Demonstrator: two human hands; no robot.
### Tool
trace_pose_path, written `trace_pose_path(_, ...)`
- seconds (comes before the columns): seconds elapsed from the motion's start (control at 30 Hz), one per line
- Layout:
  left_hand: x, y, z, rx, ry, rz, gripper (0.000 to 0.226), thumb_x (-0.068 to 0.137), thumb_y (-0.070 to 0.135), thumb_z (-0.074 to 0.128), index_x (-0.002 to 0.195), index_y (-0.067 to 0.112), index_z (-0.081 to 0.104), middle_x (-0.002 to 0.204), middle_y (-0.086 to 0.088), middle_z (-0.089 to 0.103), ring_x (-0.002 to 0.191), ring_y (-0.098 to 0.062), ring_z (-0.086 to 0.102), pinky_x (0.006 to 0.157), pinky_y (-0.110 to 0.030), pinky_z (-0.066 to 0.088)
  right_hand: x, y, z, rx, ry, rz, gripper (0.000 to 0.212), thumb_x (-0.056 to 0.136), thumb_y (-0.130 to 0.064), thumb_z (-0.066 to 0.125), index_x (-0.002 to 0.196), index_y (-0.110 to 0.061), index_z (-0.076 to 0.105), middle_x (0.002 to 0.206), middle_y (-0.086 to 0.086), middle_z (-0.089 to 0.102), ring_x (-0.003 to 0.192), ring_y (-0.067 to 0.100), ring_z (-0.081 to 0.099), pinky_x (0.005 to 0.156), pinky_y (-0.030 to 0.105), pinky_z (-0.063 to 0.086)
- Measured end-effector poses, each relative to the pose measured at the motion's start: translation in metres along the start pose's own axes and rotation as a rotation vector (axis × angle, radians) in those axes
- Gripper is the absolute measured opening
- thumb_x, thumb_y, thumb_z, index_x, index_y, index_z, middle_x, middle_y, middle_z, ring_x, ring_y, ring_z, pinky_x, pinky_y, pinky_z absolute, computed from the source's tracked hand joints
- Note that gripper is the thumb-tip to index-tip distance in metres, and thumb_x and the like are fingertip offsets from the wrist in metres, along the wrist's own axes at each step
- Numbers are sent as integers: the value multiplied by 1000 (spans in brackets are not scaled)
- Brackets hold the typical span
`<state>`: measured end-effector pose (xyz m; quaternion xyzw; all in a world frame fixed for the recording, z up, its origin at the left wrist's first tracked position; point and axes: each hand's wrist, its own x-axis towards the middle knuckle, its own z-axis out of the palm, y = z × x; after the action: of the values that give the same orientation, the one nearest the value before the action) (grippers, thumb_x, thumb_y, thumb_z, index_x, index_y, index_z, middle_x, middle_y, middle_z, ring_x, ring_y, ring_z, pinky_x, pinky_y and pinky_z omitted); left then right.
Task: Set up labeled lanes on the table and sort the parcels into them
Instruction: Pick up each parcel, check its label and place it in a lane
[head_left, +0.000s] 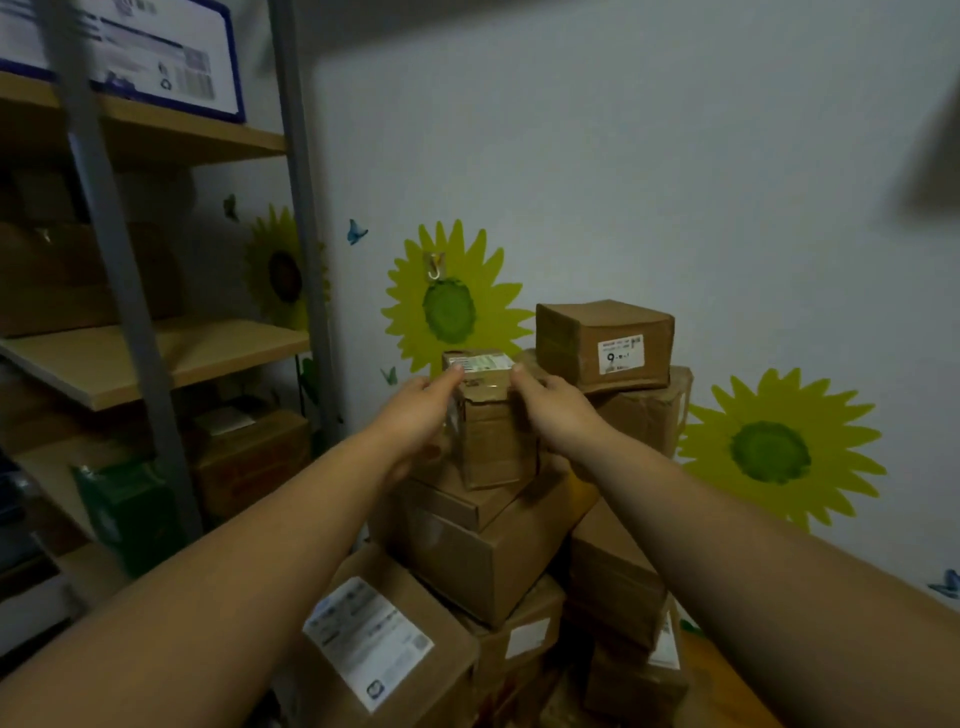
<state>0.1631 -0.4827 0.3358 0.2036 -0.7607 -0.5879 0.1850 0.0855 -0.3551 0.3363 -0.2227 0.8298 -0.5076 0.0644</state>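
Observation:
A stack of brown cardboard parcels rises against the wall in the head view. On top stands a small taped parcel (493, 431) with a white label on its upper face. My left hand (421, 415) grips its left side and my right hand (556, 405) grips its right side, thumbs up at the top edge. Behind it to the right, a parcel marked "9" (605, 343) sits on another box. A large flat box (483, 540) lies under the held parcel. A labeled parcel (379, 644) is lowest in front.
A metal shelf rack (130, 312) with wooden boards stands at the left, holding boxes and a green packet (124, 514). A white box (156, 52) sits on its top shelf. The wall behind carries sunflower stickers (449, 306). A wooden surface edge (727, 680) shows at the lower right.

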Motion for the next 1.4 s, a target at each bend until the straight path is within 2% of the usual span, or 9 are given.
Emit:
trace_pose_path(0.17,7,-3,14,-53,-65,-31,37,98,45,36,118,22,57,90,7,58,84,-11,54,72,-23,40,22,8,8,39,-49,-21,59,96,-54,34,132,-10,51,127,9,56,114,28,53,100,44,43)
trace_pose_path(0.33,5,-12,17,-197,-25,39,35,97,23,46,132,19,48,109,-1,64,85,-10,60,63,-24,48,18,11,14,137,-5,-105,40,94,-36,47,126,-14,53,117,5,60,105,23,57,95,43,48)
trace_pose_path(0.57,-30,-12,-1,-312,-91,236,56,92,7,53,140,25,32,105,10,58,88,-2,57,51,-11,49,-36,-1,3,237,34,-199,45,91,-24,58,132,-23,40,124,-3,54,112,15,55,98,41,49)
trace_pose_path(0.73,-58,-24,-3,-346,-191,271,57,85,-5,56,127,29,37,124,0,56,105,-13,58,81,-30,53,-90,9,3,214,144,-183,48,85,-18,66,124,-25,40,112,-8,57,96,0,56,90,29,51)
trace_pose_path(0.9,-87,-40,13,-394,-339,280,54,85,-1,60,124,28,36,115,1,60,105,-13,60,81,-24,51,-145,26,2,192,225,-144,61,80,-17,75,128,-27,38,103,-19,57,89,-1,60,83,27,55)
trace_pose_path(1.03,-112,-40,41,-451,-463,230,48,87,-4,57,123,24,42,106,-1,65,90,-12,65,67,-24,55,-188,40,-18,165,309,-92,57,83,-17,71,129,-26,38,100,-17,55,81,-7,61,80,23,55)
trace_pose_path(1.2,-137,-26,78,-373,-641,203,44,89,0,56,126,24,50,106,0,67,90,-15,66,70,-30,53,-232,57,-70,42,488,10,45,94,-36,55,136,-27,39,118,-8,55,93,4,57,73,22,50)
trace_pose_path(1.3,-156,-14,106,-223,-750,238,42,88,2,57,122,28,53,116,-2,64,93,-14,63,74,-31,53,-263,69,-113,46,647,37,58,94,-33,56,144,-28,28,127,-10,42,109,12,51,90,32,46)
trace_pose_path(1.4,-181,1,140,-39,-895,220,43,82,9,62,113,38,56,108,-2,65,89,-24,63,71,-40,53,-303,89,-161,8,730,81,74,90,-34,61,150,-33,17,144,-2,36,127,21,44,88,32,42)
